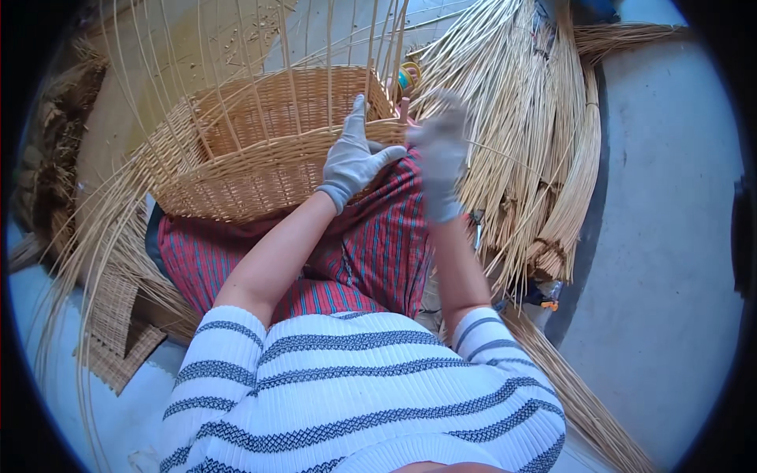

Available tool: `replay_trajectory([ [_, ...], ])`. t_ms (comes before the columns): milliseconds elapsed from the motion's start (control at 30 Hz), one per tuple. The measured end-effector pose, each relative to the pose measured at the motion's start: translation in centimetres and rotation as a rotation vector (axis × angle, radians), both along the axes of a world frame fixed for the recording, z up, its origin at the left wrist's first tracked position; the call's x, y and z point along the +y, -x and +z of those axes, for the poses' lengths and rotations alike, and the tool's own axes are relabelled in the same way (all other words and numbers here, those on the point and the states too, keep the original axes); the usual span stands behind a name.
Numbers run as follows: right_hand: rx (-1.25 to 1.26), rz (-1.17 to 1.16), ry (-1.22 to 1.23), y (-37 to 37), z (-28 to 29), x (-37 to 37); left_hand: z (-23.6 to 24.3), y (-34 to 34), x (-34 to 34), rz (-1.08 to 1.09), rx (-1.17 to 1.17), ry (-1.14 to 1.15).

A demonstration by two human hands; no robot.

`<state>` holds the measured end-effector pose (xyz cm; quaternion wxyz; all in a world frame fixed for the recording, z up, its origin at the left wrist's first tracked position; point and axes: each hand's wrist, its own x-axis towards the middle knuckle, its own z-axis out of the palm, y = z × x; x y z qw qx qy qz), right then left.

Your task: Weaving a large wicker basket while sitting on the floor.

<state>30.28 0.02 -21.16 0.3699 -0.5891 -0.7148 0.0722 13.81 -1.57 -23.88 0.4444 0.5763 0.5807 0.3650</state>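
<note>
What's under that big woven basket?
Under the tan woven wicker basket, red cloth with dark and pale stripes shows, draped over the person's lap. The part right beneath the basket is covered, so anything else there can't be seen.

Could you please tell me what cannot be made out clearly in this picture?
All in the head view:
Right hand: motion blur smears its fingers, so whether it holds anything cannot be told.
Left hand: its own back hides the palm.
Woven basket: its near wall hides part of the inside.
Upright stakes: the picture's upper edge cuts off some tops.
</note>
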Motion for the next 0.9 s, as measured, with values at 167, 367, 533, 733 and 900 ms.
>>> replay_trajectory([
  [167,0.705,0.652,0.214,7.8,1.1,1.1,-6.9,1.0,1.7,0.007,-0.339,-0.336],
  [367,0.134,0.104,0.604,-2.5,-1.8,6.7,-2.6,5.6,0.9,0.300,-1.025,0.152],
  [533,-0.145,-0.157,0.388,2.2,-1.0,5.7,5.1,3.6,8.6,0.038,-0.330,-0.436],
  [733,-0.090,-0.189,0.346,0.9,-5.1,7.8,5.4,0.7,5.9,-0.166,-0.034,-0.671],
  [900,-0.176,-0.337,0.313,1.5,-3.2,7.4,-2.5,19.6,-7.5,0.623,-0.034,-0.354],
])
